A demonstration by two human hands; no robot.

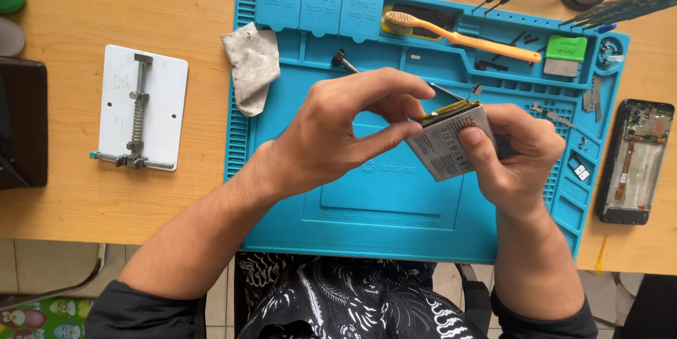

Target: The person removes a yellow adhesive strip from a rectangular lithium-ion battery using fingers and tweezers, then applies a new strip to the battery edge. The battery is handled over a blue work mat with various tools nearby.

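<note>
Nearest the camera, both forearms reach up from black sleeves over a patterned lap. The left hand (338,127) pinches the top edge of a flat grey battery (451,141) between thumb and forefinger, the other fingers curled above it. The right hand (515,152) grips the same battery from the other side, its thumb pressed on the printed face and its fingers wrapped behind. The battery is held tilted in the air above the middle of a blue work mat (395,212), which lies on a wooden table (176,191). Left of the mat sits a white holder plate with a metal clamp (141,110). A crumpled grey cloth (250,64) rests on the mat's upper left corner. Farther back, an orange toothbrush (458,35) lies in the tray, beside a green block (566,47). An opened phone (635,162) lies on the table right of the mat.
</note>
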